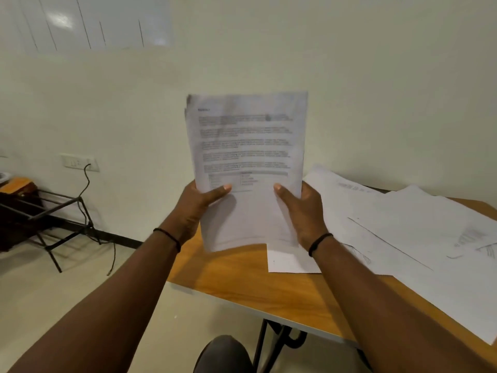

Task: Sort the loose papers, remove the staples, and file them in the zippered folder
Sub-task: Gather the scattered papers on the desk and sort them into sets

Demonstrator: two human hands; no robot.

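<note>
**A:** Where's the bundle right now?

**B:** Up off the wooden desk (pixel 242 275), held upright in front of the wall. It's a stack of printed pages (pixel 246 168), several sheets thick judging by the offset edges at the top left corner. The left hand (pixel 197 205) pinches the lower left edge, thumb across the front. The right hand (pixel 305 208) does the same on the lower right. Hands are apart, one on each side, both clamped on the paper.

**A:** How do you reckon it handles?

**B:** Light and floppy, I'd say. The bottom edge already bows a little below the thumbs. Held low like this, the top half could droop or fan out. The sheets probably slide on one another unless a staple binds them.

**A:** Can you see a staple?

**B:** No. The top left corner is blurred, so I can't tell. That corner is where I'd look first.

**A:** Best place to grip?

**B:** By the side edges, as now, or nearer the middle for more control. Thin paper creases and tears easily, so no hard squeezing near a staple.

**A:** And the rest?

**B:** More loose sheets (pixel 408 232) lie spread on the desk to the right, overlapping. No zippered folder is in view.
</note>
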